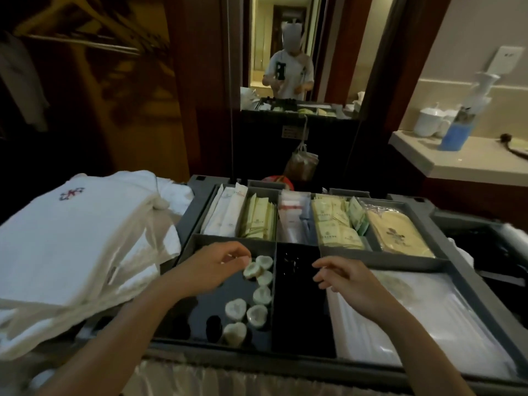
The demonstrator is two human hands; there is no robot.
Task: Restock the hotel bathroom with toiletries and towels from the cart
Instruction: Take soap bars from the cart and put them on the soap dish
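A grey divided tray (297,248) tops the cart in front of me. Its near left compartment holds several small round wrapped soaps (261,295). My left hand (217,267) reaches into that compartment and pinches one soap (251,270) at the top of the row. My right hand (345,278) hovers over the dark middle compartment with fingers loosely curled, holding nothing. The back compartments hold white and pale green sachets (257,221) and yellow packets (333,224). Folded white towels in plastic (74,241) lie to the left of the tray.
A flat yellow pack (397,234) lies at the tray's back right, white wrapped items (423,310) at the near right. A counter (457,164) with cups and a blue bottle (457,130) stands at the right. Ahead, a mirror (288,52) and a hanging bag (301,164).
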